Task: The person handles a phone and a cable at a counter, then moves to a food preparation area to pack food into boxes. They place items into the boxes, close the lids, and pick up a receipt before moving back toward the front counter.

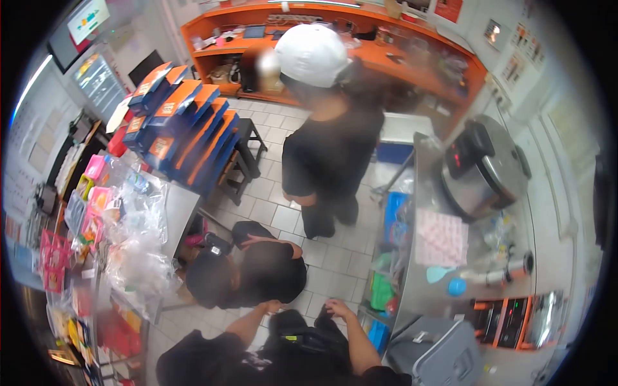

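My left hand (275,306) rests near my left knee, its fingers stretched out and nothing visible in them. Over my right thigh, my right hand (336,308) lies with its fingers loosely bent and apart, holding nothing I can make out. My dark trousers (293,321) show between both forearms. Close beyond my left hand, a person in dark clothes (267,270) is crouched or seated low, with a small device on a head strap. Fine detail of the fingers is soft in this wide view.
Another person in a white cap (312,55) stands ahead on the tiled floor (257,186). Stacked blue-and-orange boxes (187,122) and a table with plastic bags (138,238) are left. At right, a steel counter (418,283) carries a large cooker (486,167) and a grey lidded bin (444,357).
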`<action>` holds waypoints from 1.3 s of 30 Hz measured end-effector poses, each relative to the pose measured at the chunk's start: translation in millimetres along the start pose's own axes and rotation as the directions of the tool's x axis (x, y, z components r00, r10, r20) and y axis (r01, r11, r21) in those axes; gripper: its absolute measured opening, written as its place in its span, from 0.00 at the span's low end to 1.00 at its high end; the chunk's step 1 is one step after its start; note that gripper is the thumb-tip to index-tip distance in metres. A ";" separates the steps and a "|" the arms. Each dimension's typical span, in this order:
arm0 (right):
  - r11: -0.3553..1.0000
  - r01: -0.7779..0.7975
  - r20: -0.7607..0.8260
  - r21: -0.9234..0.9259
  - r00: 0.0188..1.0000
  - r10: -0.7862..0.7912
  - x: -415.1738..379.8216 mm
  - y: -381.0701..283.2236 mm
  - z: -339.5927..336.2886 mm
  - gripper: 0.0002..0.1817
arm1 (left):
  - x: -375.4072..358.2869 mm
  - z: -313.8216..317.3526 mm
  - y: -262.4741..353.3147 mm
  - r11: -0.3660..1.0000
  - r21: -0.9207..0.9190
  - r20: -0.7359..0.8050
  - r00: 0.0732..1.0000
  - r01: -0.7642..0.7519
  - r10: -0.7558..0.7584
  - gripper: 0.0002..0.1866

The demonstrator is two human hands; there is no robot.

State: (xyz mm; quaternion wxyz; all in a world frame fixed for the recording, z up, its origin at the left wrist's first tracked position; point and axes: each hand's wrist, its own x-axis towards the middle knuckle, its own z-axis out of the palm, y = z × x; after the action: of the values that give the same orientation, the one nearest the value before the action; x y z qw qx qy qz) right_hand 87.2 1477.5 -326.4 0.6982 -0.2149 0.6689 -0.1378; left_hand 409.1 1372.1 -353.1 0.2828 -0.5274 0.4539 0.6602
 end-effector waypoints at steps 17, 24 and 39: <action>-0.376 0.844 -0.056 -0.382 -0.427 -0.903 -265.8 -717.7 -315.4 0.10 | 136.0 -79.4 326.8 0.803 -0.253 -0.342 0.826 -0.539 0.447 0.32; -0.523 0.815 0.079 -0.251 -0.521 -0.850 -235.2 -874.6 -352.2 0.12 | 133.5 -171.0 418.1 0.833 -0.224 -0.505 0.792 -0.506 0.344 0.26; -0.892 0.361 0.026 -0.273 -0.924 -0.382 -205.8 -1045.4 -479.4 0.16 | 142.9 -262.6 528.8 0.895 -0.400 -0.226 0.967 -0.199 0.115 0.37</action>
State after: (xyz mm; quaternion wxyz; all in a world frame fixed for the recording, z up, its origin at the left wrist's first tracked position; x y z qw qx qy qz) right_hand -303.2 611.6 353.9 -0.0978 -0.7002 0.0168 -0.7070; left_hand 33.3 895.0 -338.5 0.0623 -0.5997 0.3683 0.7077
